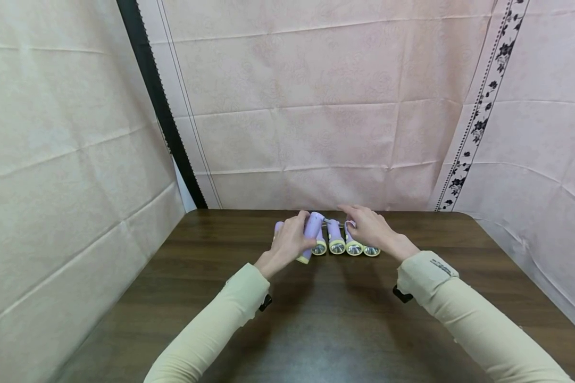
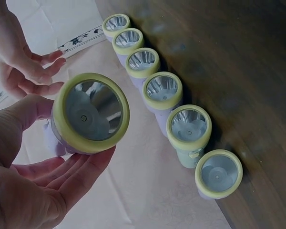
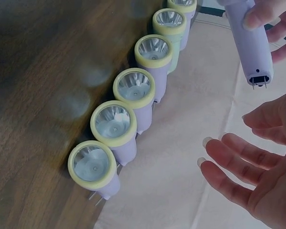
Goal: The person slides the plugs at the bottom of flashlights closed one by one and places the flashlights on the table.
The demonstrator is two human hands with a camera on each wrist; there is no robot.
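Observation:
My left hand grips a lavender flashlight with a pale yellow rim, thumb on one side and fingers on the other. It is raised above the row, its lens facing the left wrist camera. In the right wrist view, two metal prongs stick out of the tail end of this held flashlight. Just beyond that tail, my right hand has its fingers spread loosely and holds nothing. Several more flashlights lie side by side on the table, lenses toward me. One of them has a light green body.
The dark wooden table carries the row near its far edge. Pale cloth hangs behind and at both sides, with a black strip on the left and a floral border on the right. Prongs show at the tails of some lying flashlights.

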